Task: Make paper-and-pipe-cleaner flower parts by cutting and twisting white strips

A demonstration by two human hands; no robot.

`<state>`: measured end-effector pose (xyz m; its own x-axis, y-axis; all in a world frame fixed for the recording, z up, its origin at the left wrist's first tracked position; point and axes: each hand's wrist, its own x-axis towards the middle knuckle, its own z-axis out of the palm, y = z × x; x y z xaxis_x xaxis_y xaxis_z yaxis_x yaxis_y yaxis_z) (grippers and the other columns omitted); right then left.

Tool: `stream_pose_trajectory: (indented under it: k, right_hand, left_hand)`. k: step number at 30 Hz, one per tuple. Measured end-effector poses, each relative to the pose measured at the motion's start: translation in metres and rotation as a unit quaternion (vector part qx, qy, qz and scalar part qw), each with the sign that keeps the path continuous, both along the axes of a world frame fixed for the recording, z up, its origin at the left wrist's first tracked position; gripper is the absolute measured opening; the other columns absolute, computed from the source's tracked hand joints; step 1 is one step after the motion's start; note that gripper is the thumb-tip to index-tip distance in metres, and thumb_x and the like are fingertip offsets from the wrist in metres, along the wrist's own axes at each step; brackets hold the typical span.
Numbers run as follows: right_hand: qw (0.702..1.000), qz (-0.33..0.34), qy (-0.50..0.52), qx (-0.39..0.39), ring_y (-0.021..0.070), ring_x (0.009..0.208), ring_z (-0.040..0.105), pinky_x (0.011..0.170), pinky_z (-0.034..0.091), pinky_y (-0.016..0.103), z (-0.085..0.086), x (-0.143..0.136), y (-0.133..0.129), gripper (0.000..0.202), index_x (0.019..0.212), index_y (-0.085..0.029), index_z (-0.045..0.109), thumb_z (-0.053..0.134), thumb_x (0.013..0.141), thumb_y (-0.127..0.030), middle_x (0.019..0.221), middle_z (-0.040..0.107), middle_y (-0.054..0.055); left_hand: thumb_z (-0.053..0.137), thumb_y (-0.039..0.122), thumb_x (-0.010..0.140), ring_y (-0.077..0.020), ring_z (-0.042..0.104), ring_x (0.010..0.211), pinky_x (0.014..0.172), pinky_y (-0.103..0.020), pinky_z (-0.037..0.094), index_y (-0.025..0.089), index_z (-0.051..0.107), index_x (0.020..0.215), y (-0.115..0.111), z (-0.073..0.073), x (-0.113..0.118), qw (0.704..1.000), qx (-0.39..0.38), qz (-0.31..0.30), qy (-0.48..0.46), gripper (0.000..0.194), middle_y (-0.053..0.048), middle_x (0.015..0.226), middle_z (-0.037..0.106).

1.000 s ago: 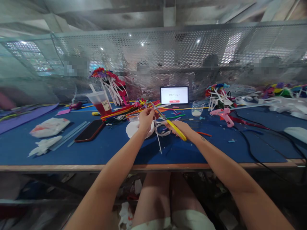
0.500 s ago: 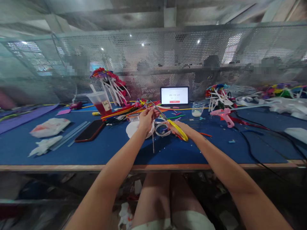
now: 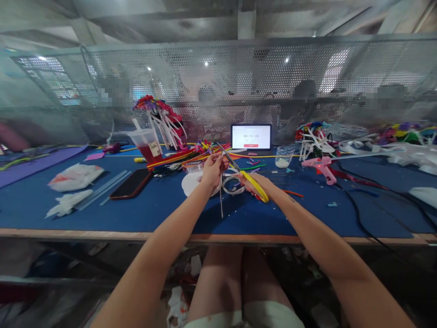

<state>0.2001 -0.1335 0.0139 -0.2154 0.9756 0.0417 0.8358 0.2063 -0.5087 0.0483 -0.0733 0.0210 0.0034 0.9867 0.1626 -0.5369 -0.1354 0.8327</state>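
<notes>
Nearby, table edge (image 3: 239, 238): runs across in front of the lap, the blue mat (image 3: 164, 221) behind it.
White string (image 3: 221, 200): hangs from the left fingertips, its tail above or against the mat; I cannot tell which.
Right hand (image 3: 264, 183): curled round the yellow handle of the scissors (image 3: 251, 180), which slant up and leftward.
Left hand (image 3: 212, 171): thumb and fingers pressed together, seemingly pinching the string; the exact hold is too small to make out.
Blades: close beside the left fingertips; whether they are parted, I cannot tell.
Working well: a firm pinch with the tail hanging straight should give a clean line, and the blades seem best kept clear of the fingertips, meeting the string squarely.
White disc (image 3: 191, 184) and white ring (image 3: 234, 192): under and beside the hands, near enough that a loose sleeve of string could snag there.
Pink glue gun (image 3: 322, 167): farther right, red light showing; its cord is best avoided.
Farther back: pipe cleaners (image 3: 170, 163), then the tablet (image 3: 251, 136) before a perforated panel (image 3: 208, 119).
</notes>
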Motion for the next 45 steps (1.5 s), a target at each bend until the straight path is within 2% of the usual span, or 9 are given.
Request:
stream_pose_trajectory:
  k: [6,13,16,22,25,32,40,43,45]
  right_hand:
    - [0.998,-0.016,-0.058,0.015,0.0155,0.054,0.059,0.054,0.039,0.025,0.000,0.005,0.004,0.068,0.081,-0.021,0.060,0.010,0.082,-0.068,0.062,0.063,0.004]
    - [0.983,-0.100,-0.141,0.067,0.0284,0.083,0.062,0.067,0.042,0.034,0.012,0.033,0.014,0.066,0.088,-0.017,0.060,0.027,0.077,-0.072,0.085,0.066,0.014]
    - [0.948,-0.196,-0.243,0.059,0.0318,0.090,0.061,0.071,0.043,0.038,0.011,0.052,0.021,0.066,0.095,-0.015,0.061,0.031,0.075,-0.071,0.094,0.065,0.017]
    - [0.923,-0.251,-0.291,0.026,0.0338,0.096,0.059,0.074,0.044,0.040,0.001,0.084,0.035,0.064,0.099,-0.012,0.063,0.038,0.075,-0.066,0.103,0.063,0.020]
    - [0.919,-0.255,-0.299,0.020,0.0342,0.097,0.059,0.075,0.044,0.040,-0.003,0.091,0.039,0.066,0.100,-0.012,0.063,0.039,0.074,-0.067,0.103,0.063,0.020]
    - [0.924,-0.221,-0.312,0.002,0.0306,0.096,0.060,0.074,0.044,0.037,-0.007,0.096,0.042,0.060,0.100,-0.014,0.062,0.044,0.072,-0.064,0.102,0.064,0.017]
    - [0.919,-0.208,-0.327,0.071,0.0335,0.100,0.055,0.075,0.042,0.040,0.014,0.077,0.025,0.048,0.087,-0.013,0.066,0.043,0.079,-0.054,0.097,0.064,0.018]
    - [0.936,-0.180,-0.184,0.240,0.0289,0.100,0.055,0.082,0.039,0.039,0.032,0.060,0.018,0.054,0.091,-0.015,0.066,0.028,0.086,-0.054,0.092,0.066,0.013]
    - [0.975,-0.040,-0.013,0.219,0.0225,0.089,0.060,0.078,0.042,0.032,0.042,0.047,0.017,0.054,0.095,-0.017,0.065,0.027,0.086,-0.054,0.088,0.067,0.009]
  left_hand:
    - [0.059,0.010,0.075,-0.0019,0.039,0.037,0.039,-0.013,0.030,0.013,0.050,0.069,0.004,0.001,-0.003,0.999,0.022,0.019,-0.020,0.011,0.005,0.050,0.051]
    - [0.047,0.008,0.083,-0.0008,0.040,0.040,0.044,-0.012,0.032,0.017,0.047,0.072,0.013,0.015,-0.028,0.981,0.071,0.145,-0.109,0.014,0.007,0.053,0.051]
    - [0.051,0.006,0.080,-0.0017,0.040,0.039,0.043,-0.014,0.032,0.016,0.049,0.068,0.018,0.016,-0.036,0.983,0.045,0.125,-0.127,0.016,0.005,0.052,0.052]
    - [0.048,0.007,0.082,0.0003,0.040,0.038,0.043,-0.011,0.031,0.015,0.049,0.065,0.034,0.010,-0.050,0.983,0.011,0.133,-0.129,0.019,0.006,0.049,0.048]
    - [0.054,0.006,0.078,0.0007,0.038,0.037,0.041,-0.012,0.030,0.013,0.049,0.060,0.033,0.004,-0.044,0.991,-0.014,0.089,-0.095,0.020,0.006,0.048,0.048]
    - [0.066,0.013,0.071,-0.0035,0.048,0.043,0.045,-0.016,0.038,0.009,0.057,0.064,-0.002,-0.005,-0.003,0.991,0.004,-0.130,0.044,0.011,-0.002,0.056,0.059]
    - [0.063,0.017,0.074,-0.0016,0.044,0.041,0.043,-0.016,0.033,0.010,0.056,0.067,-0.011,-0.005,-0.002,0.978,0.032,-0.180,0.103,0.012,0.000,0.057,0.060]
    - [0.067,0.021,0.071,-0.0025,0.044,0.039,0.039,-0.016,0.030,0.010,0.057,0.069,-0.019,0.002,-0.001,0.971,0.026,-0.204,0.124,0.015,-0.001,0.056,0.060]
    - [0.069,0.025,0.068,-0.0030,0.044,0.038,0.037,-0.015,0.026,0.011,0.055,0.069,-0.023,0.007,0.001,0.967,0.021,-0.214,0.137,0.019,0.000,0.055,0.059]
